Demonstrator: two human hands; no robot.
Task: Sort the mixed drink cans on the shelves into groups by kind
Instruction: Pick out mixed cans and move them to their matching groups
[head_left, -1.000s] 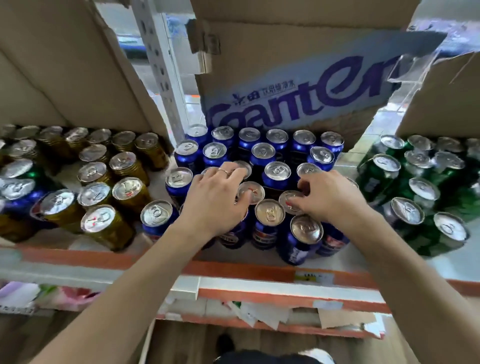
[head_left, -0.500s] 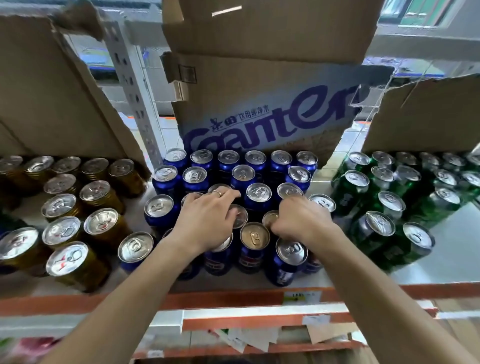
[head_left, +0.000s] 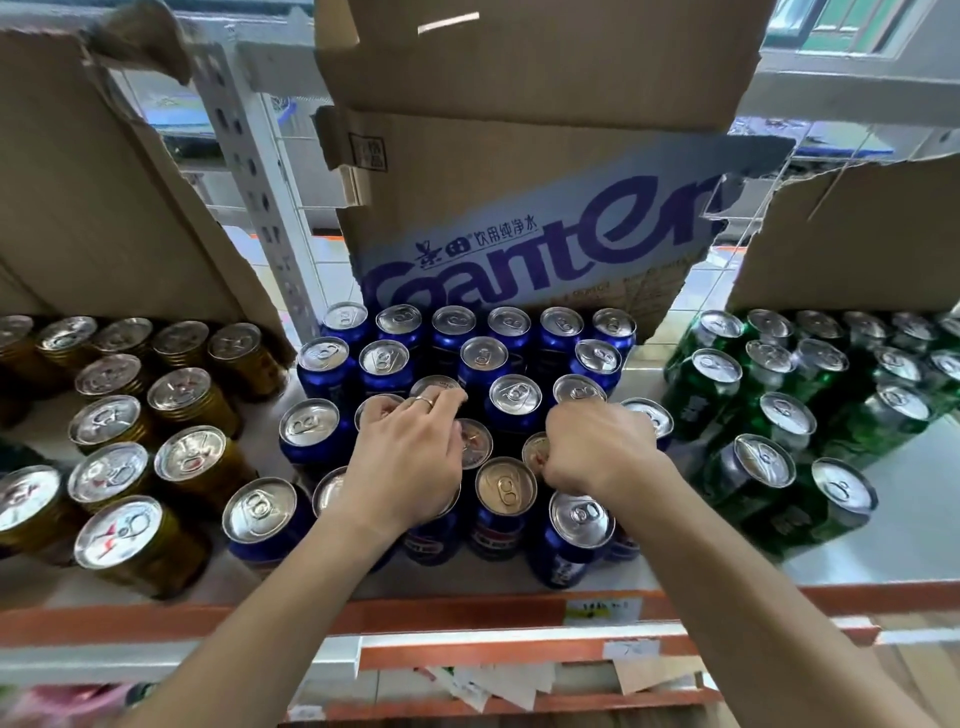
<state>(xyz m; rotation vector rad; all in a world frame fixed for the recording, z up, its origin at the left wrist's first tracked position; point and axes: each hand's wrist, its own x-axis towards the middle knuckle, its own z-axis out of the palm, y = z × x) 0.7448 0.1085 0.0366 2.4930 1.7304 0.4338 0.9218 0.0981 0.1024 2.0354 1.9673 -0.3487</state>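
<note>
The blue aluminium drink cans (head_left: 511, 395) stand upright and packed together in the middle of the white shelf (head_left: 883, 545), reaching its orange front edge. The left hand (head_left: 405, 467) lies over their lids, fingers (head_left: 441, 400) bent down between the cans; whether they grasp one I cannot tell. The right hand (head_left: 597, 452) is just beside it, its fingers clenched on the rim of a bronze-lidded blue can (head_left: 535, 448). Gold ribbed cans (head_left: 189, 457) fill the shelf's left end and green cans (head_left: 763, 462) its right. A brown cardboard box with blue lettering (head_left: 519, 208) stands behind.
</note>
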